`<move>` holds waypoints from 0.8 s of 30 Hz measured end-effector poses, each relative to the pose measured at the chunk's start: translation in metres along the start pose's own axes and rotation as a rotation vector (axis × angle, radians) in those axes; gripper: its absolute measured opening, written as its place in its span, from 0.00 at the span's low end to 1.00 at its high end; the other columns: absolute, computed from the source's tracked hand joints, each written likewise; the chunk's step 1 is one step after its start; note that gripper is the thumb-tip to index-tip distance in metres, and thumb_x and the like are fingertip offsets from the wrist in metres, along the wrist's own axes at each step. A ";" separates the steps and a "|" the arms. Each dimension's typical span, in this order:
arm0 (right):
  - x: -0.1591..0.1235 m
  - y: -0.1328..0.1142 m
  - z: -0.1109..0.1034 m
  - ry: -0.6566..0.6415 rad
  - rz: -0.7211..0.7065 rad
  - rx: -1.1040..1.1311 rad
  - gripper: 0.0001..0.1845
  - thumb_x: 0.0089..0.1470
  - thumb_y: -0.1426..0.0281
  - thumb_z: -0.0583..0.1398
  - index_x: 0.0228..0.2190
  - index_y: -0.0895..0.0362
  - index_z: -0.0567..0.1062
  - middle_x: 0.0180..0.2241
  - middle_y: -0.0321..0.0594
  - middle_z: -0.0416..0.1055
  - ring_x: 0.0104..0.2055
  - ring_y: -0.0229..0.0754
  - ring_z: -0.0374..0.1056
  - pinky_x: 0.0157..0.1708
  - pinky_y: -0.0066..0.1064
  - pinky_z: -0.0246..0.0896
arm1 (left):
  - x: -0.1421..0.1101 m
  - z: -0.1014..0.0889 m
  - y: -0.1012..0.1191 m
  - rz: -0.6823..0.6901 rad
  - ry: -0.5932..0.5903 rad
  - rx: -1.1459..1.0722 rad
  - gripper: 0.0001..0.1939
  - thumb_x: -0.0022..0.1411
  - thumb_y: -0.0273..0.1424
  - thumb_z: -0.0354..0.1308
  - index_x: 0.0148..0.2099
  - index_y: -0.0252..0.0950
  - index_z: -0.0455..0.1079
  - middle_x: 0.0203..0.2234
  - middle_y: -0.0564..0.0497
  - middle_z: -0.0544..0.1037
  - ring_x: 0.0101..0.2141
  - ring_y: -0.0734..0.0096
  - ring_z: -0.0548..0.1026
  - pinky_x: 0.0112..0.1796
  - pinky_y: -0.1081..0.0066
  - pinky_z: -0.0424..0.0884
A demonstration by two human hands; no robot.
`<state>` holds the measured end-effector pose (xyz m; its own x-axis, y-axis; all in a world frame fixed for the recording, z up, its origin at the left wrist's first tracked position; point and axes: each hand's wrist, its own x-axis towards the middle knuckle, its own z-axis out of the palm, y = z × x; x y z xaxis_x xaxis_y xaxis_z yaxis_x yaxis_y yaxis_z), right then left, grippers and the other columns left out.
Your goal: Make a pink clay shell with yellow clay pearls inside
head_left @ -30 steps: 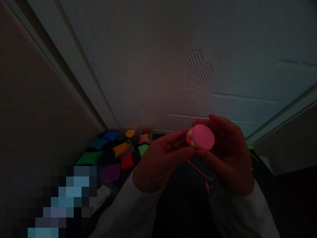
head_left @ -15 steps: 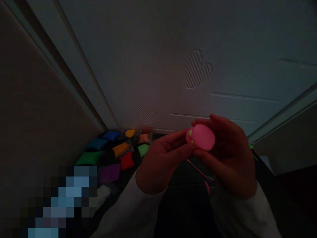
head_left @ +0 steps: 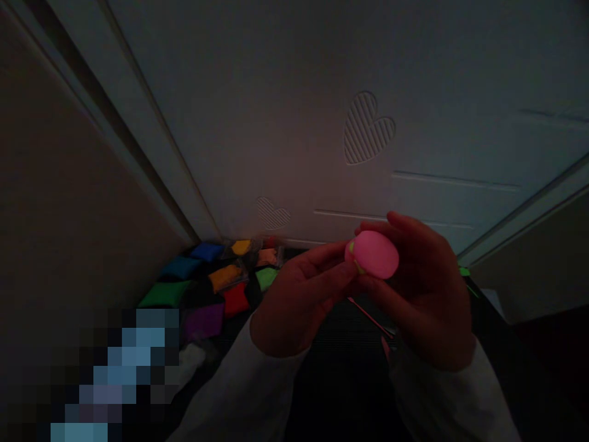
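Observation:
A pink modelling clay piece (head_left: 376,254), made of two rounded discs with a yellow-green layer showing between them at the left, is held up between both hands. My left hand (head_left: 299,294) pinches its left edge between thumb and fingers. From the right, my right hand (head_left: 423,288) curls around it, thumb below and fingers behind. Under the hands, a thin pink modelling tool (head_left: 370,317) lies on the dark surface, with a second pink tool (head_left: 385,347) partly hidden by the right wrist.
Several clay packets lie at the left, among them a purple packet (head_left: 204,321), a red packet (head_left: 235,299) and a green packet (head_left: 164,294). Behind stands a pale panel (head_left: 276,123) with embossed hearts. A bright green item (head_left: 464,271) sits beyond my right hand. The lower left is pixelated.
The upper pink disc has shifted slightly left and tilted, so less of the yellow-green layer shows. Both hands keep their hold and have barely moved.

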<state>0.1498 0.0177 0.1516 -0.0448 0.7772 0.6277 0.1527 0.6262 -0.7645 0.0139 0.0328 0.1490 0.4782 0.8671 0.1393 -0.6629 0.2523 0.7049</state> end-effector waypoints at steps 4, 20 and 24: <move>0.001 0.002 0.000 0.008 0.035 0.024 0.33 0.43 0.76 0.64 0.50 0.46 0.62 0.49 0.37 0.66 0.50 0.43 0.64 0.53 0.44 0.59 | 0.001 -0.002 0.000 -0.016 0.027 -0.051 0.09 0.56 0.27 0.56 0.41 0.34 0.73 0.34 0.48 0.78 0.36 0.70 0.75 0.38 0.73 0.71; 0.001 -0.001 -0.007 -0.105 0.058 0.135 0.30 0.48 0.78 0.60 0.52 0.47 0.61 0.52 0.36 0.66 0.53 0.43 0.63 0.55 0.40 0.59 | 0.002 -0.002 0.000 -0.019 0.016 -0.170 0.09 0.59 0.27 0.53 0.37 0.32 0.74 0.30 0.51 0.77 0.33 0.74 0.75 0.37 0.73 0.74; 0.001 -0.001 -0.007 -0.097 0.045 0.150 0.31 0.47 0.79 0.60 0.51 0.47 0.62 0.51 0.36 0.66 0.53 0.43 0.63 0.55 0.40 0.59 | 0.000 -0.001 0.000 -0.021 -0.011 -0.175 0.08 0.58 0.27 0.54 0.38 0.32 0.74 0.32 0.50 0.78 0.34 0.74 0.75 0.38 0.74 0.74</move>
<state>0.1560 0.0174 0.1542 -0.1373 0.8025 0.5806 0.0080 0.5871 -0.8095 0.0138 0.0332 0.1483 0.4985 0.8565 0.1342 -0.7424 0.3418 0.5762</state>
